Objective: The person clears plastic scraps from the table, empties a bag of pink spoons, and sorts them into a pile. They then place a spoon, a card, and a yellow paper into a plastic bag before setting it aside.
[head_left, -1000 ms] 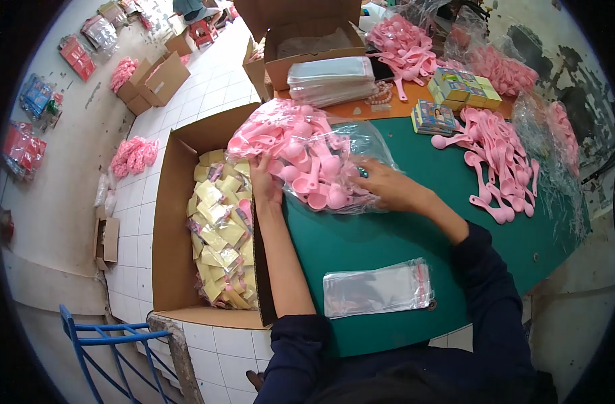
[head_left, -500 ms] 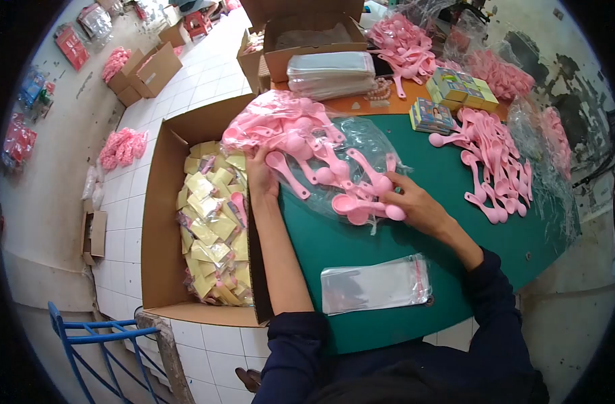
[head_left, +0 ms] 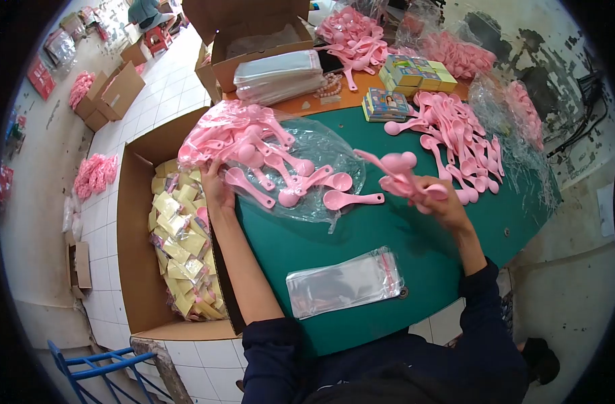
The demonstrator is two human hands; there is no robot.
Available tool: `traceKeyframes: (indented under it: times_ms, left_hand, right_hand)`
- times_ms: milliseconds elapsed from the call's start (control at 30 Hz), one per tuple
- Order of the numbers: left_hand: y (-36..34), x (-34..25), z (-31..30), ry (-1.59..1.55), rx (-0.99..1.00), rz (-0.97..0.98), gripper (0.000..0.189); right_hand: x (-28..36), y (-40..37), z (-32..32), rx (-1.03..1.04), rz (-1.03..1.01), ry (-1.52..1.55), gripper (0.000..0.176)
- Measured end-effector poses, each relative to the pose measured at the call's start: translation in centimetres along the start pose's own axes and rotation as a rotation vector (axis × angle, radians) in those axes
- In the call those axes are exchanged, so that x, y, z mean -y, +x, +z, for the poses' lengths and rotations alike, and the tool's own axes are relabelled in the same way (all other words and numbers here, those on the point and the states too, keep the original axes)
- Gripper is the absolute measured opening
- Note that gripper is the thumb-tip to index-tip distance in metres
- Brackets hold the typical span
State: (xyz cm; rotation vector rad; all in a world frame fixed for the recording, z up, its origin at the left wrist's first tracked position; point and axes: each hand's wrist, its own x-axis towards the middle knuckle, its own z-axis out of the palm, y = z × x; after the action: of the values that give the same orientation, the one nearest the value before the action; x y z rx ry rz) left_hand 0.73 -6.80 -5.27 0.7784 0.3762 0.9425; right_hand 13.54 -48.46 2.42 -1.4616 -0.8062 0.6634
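My left hand (head_left: 215,187) grips the edge of a clear plastic bag (head_left: 314,145) full of pink spoons (head_left: 254,145), at the left rim of the green table (head_left: 361,249). Several spoons lie spilled from the bag's mouth onto the table. My right hand (head_left: 440,200) is lifted above the table and holds a bunch of pink spoons (head_left: 396,172). A stack of small clear sleeves (head_left: 344,281) lies near the table's front edge, between my arms.
An open cardboard box (head_left: 136,236) of yellow packets stands on the floor left of the table. More pink spoons (head_left: 455,128), small colourful boxes (head_left: 415,74), stacked clear bags (head_left: 279,71) and another carton (head_left: 254,37) fill the far side. Cartons and pink bundles lie on the tiled floor.
My right hand drew a bunch of spoons out of the bag and lifted it to the right. The bag has opened and spoons have spilled out. My left hand kept its hold.
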Motion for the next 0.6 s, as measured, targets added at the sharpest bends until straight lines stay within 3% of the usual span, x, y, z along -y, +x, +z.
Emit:
traceKeyframes:
  times_ms: [100,267,300,333,467,600]
  left_hand:
    - [0.3,0.1,-0.4,-0.018,0.011,-0.001,0.025]
    - [0.2,0.0,-0.1,0.003,0.006,-0.038,0.021]
    - [1.2,0.7,-1.8,0.01,0.023,-0.054,0.034]
    - [1.1,0.6,-1.7,0.012,0.022,-0.052,0.034]
    - [0.6,0.3,-1.0,0.015,0.01,-0.056,0.033]
    - [0.9,0.5,-1.3,0.005,0.032,-0.021,0.034]
  right_hand:
    - [-0.4,-1.1,-1.7,-0.16,0.077,0.402,0.032]
    - [-0.4,-0.7,-4.8,-0.387,-0.014,0.562,0.027]
    - [-0.3,-0.6,-5.9,-0.432,-0.019,0.577,0.027]
    - [-0.4,-0.6,-7.2,-0.477,-0.023,0.592,0.027]
    - [-2.0,0.4,-14.7,-0.497,-0.04,0.476,0.028]
    - [-1.1,3.1,-18.3,-0.699,-0.086,0.237,0.033]
